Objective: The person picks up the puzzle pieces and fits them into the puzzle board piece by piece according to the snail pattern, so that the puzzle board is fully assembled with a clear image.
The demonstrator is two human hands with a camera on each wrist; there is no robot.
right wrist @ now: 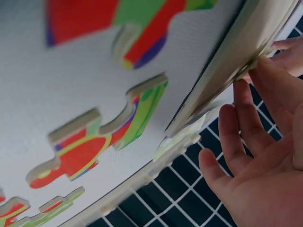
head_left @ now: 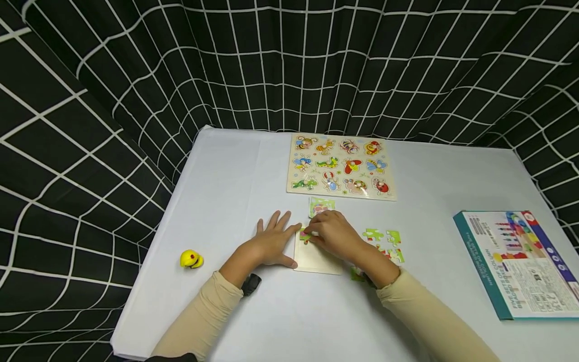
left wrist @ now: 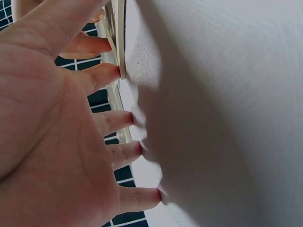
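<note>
Wooden jigsaw tray (head_left: 318,262) between the two hands, mostly bare and pale, with a green-and-pink jigsaw piece (head_left: 304,234) at its far left corner, just under the right fingertips; right hand (head_left: 336,234) stretched over the tray from the right, pinching that piece between thumb and fingers; hard to say, with the fingers in the way, whether lying flat in the tray or slightly lifted; left hand (head_left: 270,244) spread wide along the tray's left edge, grasping nothing, index fingertip against the far corner, thumb at the edge near the close corner, remaining fingertips resting on the white tabletop (head_left: 244,322).

To the right of the right hand, a cluster of loose jigsaw pieces (head_left: 394,238), printed in green, red, yellow and blue, flat on the cloth and apart from the tray; one more green piece (head_left: 356,274) partly hidden beside the right wrist; just beyond the right hand, a green picture card (head_left: 322,204); farther beyond both hands, an insect peg puzzle (head_left: 342,167), filled with bees, beetles and a caterpillar; well to the left of the left hand, a small yellow toy (head_left: 191,259) with a red mark; well to the right of the right hand, a teal-edged toy box (head_left: 520,264); beige sleeves (head_left: 201,311) on both arms; beyond everything, a black curtain (head_left: 280,65) with white grid lines.
</note>
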